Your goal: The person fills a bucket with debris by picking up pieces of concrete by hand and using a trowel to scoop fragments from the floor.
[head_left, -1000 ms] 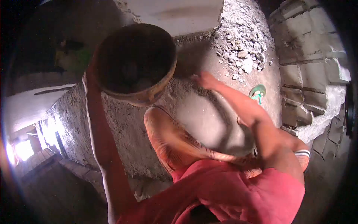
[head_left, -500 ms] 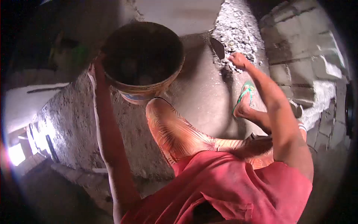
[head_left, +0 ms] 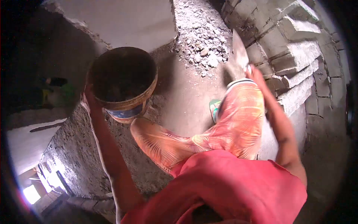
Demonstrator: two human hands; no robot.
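My left hand [head_left: 89, 99] is closed on the near left side of a bucket [head_left: 128, 112], at its rim. The bucket is dirt-caked, with a blue patch on its wall, and its inside is too dark to make out. At the right, my right hand [head_left: 254, 74] is closed around the handle of a trowel [head_left: 239, 50]. The blade points away from me, held up beside the block wall. My raised right knee is close to that hand. A heap of broken grey rubble [head_left: 203, 50] lies left of the blade.
A rough wall of blocks [head_left: 283, 56] with jutting pieces runs along the right. At the upper left is a pale slab [head_left: 123, 22] with a crumbled edge. A green sandal [head_left: 214, 108] on my foot shows beside my knee. Bright light comes from an opening [head_left: 31, 194] at lower left.
My right hand has lifted the trowel off the rubble and swung it right, toward the block wall. My right knee has come up. The view has shifted; my left hand stays on the bucket.
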